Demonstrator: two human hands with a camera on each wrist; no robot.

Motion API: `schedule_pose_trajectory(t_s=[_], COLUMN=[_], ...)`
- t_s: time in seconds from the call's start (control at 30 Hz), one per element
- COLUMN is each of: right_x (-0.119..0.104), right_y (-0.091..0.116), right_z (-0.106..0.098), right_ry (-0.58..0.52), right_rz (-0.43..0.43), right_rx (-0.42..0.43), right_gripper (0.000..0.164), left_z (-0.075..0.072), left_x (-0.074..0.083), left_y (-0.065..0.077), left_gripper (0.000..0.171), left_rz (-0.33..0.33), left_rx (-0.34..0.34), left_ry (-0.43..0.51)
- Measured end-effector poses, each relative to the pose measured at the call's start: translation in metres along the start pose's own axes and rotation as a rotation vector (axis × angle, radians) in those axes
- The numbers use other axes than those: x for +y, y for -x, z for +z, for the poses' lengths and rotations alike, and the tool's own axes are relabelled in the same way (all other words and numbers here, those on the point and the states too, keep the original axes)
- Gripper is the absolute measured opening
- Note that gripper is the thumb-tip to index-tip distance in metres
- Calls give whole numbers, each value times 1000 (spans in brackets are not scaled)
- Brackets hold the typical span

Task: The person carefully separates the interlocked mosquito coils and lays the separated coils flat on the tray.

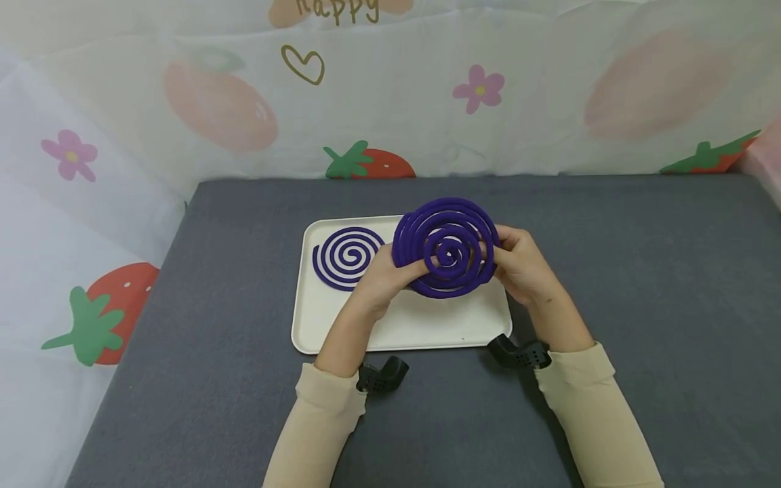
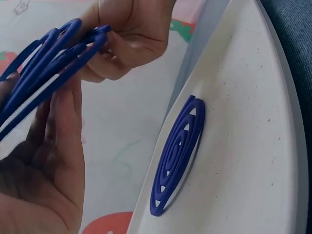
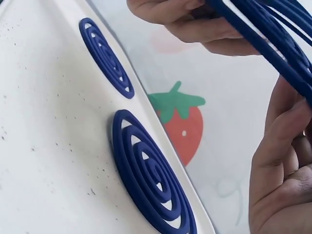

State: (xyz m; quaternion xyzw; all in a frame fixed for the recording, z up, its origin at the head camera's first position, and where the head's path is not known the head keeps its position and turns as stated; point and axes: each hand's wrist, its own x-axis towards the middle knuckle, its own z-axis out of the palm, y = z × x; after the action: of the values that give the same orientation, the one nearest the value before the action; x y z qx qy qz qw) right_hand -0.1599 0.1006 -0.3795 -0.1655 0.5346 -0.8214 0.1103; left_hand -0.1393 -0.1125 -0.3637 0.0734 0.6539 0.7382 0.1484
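Note:
A bundle of several blue-purple mosquito coils (image 1: 451, 272) is held up over the white tray (image 1: 427, 332), spiral faces toward the head camera. On its left side my left hand (image 1: 379, 279) grips it, the thumb laid across the front coil. My right hand (image 1: 526, 271) pinches the right edge between thumb and fingers. In the left wrist view the held coils fan slightly apart. Flat on the tray's left part lies a single coil (image 1: 349, 259). The right wrist view shows a second coil (image 3: 153, 173) lying on the tray, which the held bundle hides in the head view.
The tray rests on a dark grey table (image 1: 232, 325). Behind the table hangs a white cloth (image 1: 390, 88) printed with strawberries and flowers. Small dark specks dot the tray floor. A black wrist camera (image 1: 383, 376) sits on the left wrist, another (image 1: 518, 354) on the right.

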Motion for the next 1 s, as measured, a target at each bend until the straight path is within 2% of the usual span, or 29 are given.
schedule_pose_trajectory(t_s=[0.13,0.3,0.37,0.5,0.7,0.83,1.0], right_x=[1,3,3,3,0,1,3], right_y=[0,1,1,1,1,1,2], right_z=[-1,-1,-1,-1,-2,-2,-3], right_ry=[-49,-95,-97,-75,-109,-161,-202], right_rz=[40,53,55,53,42,53,62], right_rx=[-61,-104,-103,-72,-67,-77,-26], right_gripper=[11,15,16,19,20,21,23], left_z=[-2,-6,-7,-11,-18,-20,-19], left_x=[-5,-13,-13,-12,-13,-13,-13], left_y=[-1,-2,-1,2,3,3,1], left_gripper=[30,48,45,26,40,46,40], left_rz=[48,112,111,91,114,121,144], left_rx=[-75,-200,-240,-317,-458,-487,-463], left_ry=[55,133,186,295,367,379,356])
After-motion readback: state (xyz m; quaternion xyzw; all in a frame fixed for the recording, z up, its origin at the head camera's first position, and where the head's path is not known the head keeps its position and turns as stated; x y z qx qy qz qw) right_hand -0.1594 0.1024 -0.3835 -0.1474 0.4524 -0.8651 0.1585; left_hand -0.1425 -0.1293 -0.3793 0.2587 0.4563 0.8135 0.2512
